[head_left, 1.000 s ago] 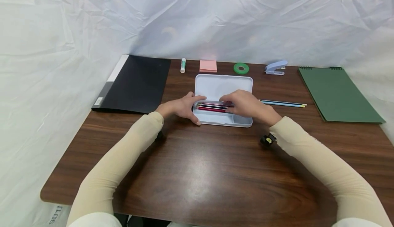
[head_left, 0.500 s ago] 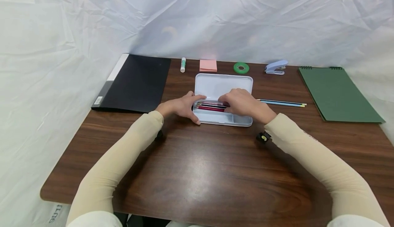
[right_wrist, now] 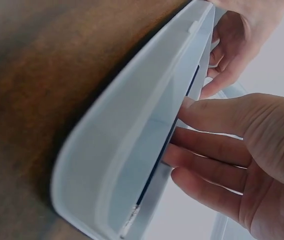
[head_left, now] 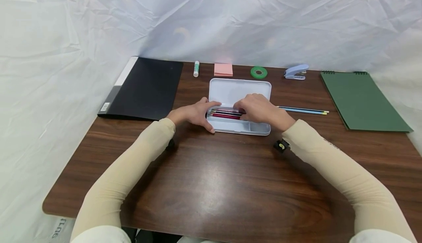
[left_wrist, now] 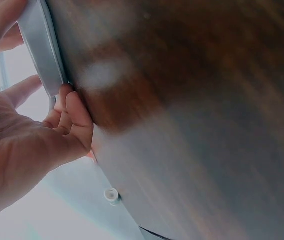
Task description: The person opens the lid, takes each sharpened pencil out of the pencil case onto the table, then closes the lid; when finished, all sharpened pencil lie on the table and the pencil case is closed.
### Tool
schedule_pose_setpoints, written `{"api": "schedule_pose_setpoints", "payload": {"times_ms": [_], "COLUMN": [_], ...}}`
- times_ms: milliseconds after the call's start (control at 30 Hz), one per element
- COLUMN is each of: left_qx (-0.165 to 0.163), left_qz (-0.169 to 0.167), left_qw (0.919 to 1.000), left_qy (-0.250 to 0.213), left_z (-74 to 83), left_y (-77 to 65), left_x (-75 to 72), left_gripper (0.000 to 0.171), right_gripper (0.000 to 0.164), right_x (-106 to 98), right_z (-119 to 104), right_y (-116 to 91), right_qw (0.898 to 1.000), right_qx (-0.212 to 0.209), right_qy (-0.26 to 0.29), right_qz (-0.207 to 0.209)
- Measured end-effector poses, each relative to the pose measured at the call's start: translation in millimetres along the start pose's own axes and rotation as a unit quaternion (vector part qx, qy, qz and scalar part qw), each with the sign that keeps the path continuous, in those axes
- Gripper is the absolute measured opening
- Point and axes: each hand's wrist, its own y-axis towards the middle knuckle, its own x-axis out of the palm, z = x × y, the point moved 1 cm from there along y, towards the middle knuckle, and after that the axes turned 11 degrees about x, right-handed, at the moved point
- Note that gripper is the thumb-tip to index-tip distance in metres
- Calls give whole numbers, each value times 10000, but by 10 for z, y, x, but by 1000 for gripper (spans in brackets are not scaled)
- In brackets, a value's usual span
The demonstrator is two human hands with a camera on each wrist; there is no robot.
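Observation:
A white pencil case (head_left: pixel 230 126) lies with its lid raised toward the back. Red and dark pencils (head_left: pixel 225 113) lie lengthwise in its rear compartment. My left hand (head_left: pixel 196 114) grips the case's left end, thumb at the front corner and forefinger by the hinge side; its other fingers curl against the end wall in the left wrist view. My right hand (head_left: pixel 258 108) reaches into the right part of the case. In the right wrist view, its thumb and fingers pinch a dark pencil (right_wrist: pixel 150 175) lying along the case. The hand covers the pencils' right ends in the head view.
Two pencils (head_left: pixel 303 110) lie right of the case. Behind stand a glue stick (head_left: pixel 196 69), pink sticky notes (head_left: pixel 223 70), green tape (head_left: pixel 258 72) and a stapler (head_left: pixel 295 72). A black folder (head_left: pixel 145 89) lies left, a green spiral pad (head_left: pixel 364 100) right.
My right hand has shifted slightly left inside the case over the last second, and its forearm has followed. The left hand and the case have stayed put.

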Motion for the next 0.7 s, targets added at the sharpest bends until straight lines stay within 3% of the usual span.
{"api": "schedule_pose_setpoints", "payload": {"times_ms": [433,700], "left_qx": [-86,-61], "left_qz": [-26,-51], "left_qw": [9999,10000], "left_qy": [62,60], "left_z": [19,15], "left_y": [9,6], "left_x": [-16,-9], "left_gripper": [103,102], "right_gripper": [35,37], "right_x": [6,27], "right_z": [-52,-19], "right_y": [38,46], "right_qw": [9989,9991], "right_qx": [-87,-173], "right_qy": [-434,-263], "right_qz": [-122,-300]}}
